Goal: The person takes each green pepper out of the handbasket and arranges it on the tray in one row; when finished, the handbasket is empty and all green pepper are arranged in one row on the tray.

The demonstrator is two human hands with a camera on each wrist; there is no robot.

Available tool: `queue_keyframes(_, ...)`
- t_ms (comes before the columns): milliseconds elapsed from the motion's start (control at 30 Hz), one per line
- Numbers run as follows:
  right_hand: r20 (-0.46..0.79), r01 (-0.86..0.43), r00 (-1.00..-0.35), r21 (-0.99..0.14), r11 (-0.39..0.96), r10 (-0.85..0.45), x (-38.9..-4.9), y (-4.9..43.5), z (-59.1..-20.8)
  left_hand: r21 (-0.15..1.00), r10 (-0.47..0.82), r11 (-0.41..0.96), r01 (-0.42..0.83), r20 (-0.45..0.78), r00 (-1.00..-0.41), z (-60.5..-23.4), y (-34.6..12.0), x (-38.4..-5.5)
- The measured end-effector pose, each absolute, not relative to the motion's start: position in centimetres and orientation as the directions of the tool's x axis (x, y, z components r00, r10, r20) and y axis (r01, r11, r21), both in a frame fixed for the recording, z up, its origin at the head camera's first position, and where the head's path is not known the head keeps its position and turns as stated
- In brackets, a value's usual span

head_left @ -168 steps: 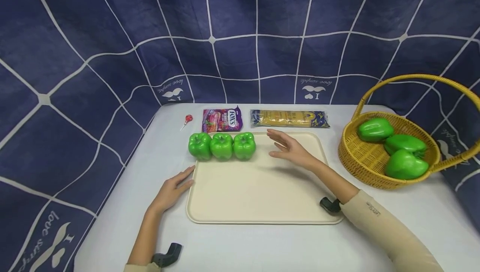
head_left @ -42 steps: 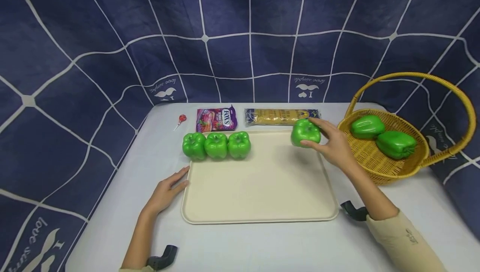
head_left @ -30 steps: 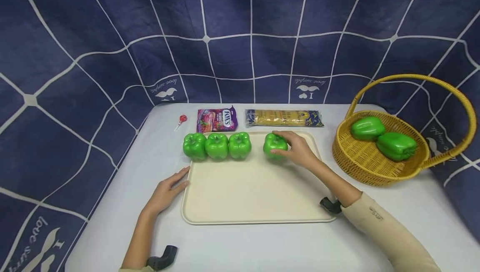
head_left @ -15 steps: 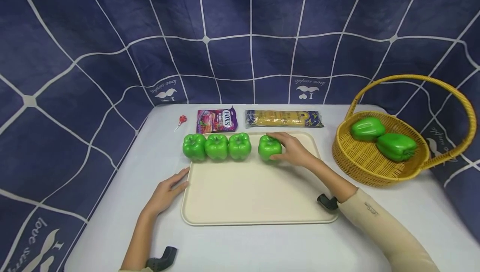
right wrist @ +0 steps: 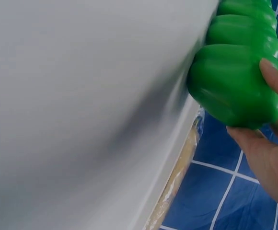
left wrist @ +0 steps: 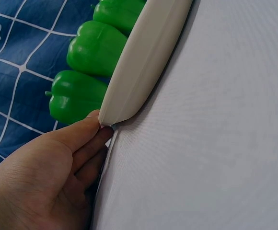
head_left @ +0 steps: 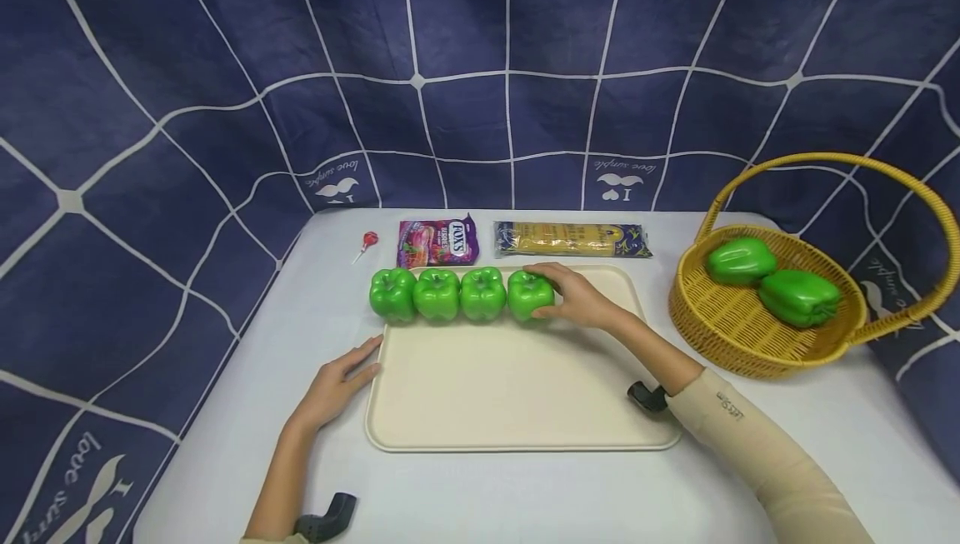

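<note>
My right hand (head_left: 579, 297) grips a green bell pepper (head_left: 529, 295), thumb in front and fingers behind, at the back of the beige tray (head_left: 517, 386). Three more green bell peppers (head_left: 437, 294) stand in a row to its left, and the held one sits right beside the nearest. In the right wrist view, thumb and fingertips curve round the end pepper (right wrist: 230, 86). My left hand (head_left: 335, 383) lies at the tray's left side, fingers extended, fingertips at the rim. The left wrist view has those fingertips against the tray's corner (left wrist: 124, 96).
A yellow wicker basket (head_left: 693, 331) with a tall handle stands at the right, holding two green bell peppers (head_left: 799, 296). Behind the tray lie a purple candy bag (head_left: 438, 242), a yellow pasta packet (head_left: 572, 239) and a red lollipop (head_left: 370, 239).
One pepper has left the basket. My right hand has carried it left over the tray and set it against the row. My left hand has stayed at the tray's edge.
</note>
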State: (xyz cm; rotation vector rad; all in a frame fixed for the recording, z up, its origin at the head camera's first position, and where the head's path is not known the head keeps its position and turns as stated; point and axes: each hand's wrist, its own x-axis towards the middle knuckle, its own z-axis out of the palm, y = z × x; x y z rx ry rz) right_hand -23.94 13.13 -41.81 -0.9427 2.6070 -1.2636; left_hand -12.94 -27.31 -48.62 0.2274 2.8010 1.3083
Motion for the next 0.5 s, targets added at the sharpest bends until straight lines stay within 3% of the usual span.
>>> queue_keyframes(500, 0.182, -0.536, -0.794, -0.660, 0.527, -0.580, -23.85, 13.84, -41.85, 0.768, 0.151, 0.629, 0.122, 0.033, -0.988, -48.62, -27.23, -12.91)
